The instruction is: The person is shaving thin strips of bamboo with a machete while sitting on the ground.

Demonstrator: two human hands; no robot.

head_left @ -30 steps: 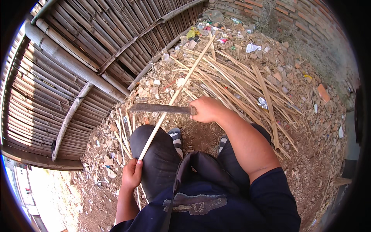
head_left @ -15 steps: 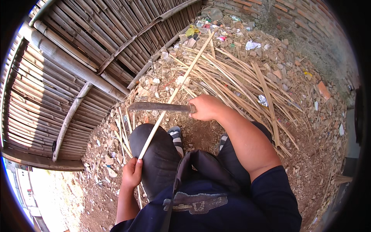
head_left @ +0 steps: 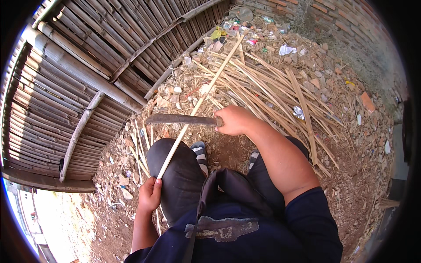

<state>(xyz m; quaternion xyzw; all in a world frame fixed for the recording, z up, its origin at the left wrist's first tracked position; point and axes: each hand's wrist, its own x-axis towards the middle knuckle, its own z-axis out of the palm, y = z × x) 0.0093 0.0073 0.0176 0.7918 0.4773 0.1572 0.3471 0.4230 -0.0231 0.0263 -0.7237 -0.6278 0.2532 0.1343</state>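
Observation:
A long pale bamboo strip point(head_left: 209, 88) runs from my left hand point(head_left: 150, 194) up and away over my left knee. My left fingers are closed round its near end, the thumb on top. In my right hand point(head_left: 234, 120) is the handle of a machete point(head_left: 182, 119), the fist wrapped round it. Its dark blade points left and lies across the strip, crossing it just beyond the knee; whether the edge bites into the strip I cannot tell. Beyond my right hand lies a heap of split bamboo strips point(head_left: 267, 90) on the ground.
A bamboo slat wall point(head_left: 109, 44) stands at the left, a brick wall point(head_left: 346, 26) at the far right. Stones, dry straw and litter cover the ground, with a broken brick point(head_left: 367, 102) at the right. A few thin strips point(head_left: 141, 147) lie beside my left knee.
The machete and my right hand have shifted very slightly away from me. My left hand stays in place on the bamboo strip.

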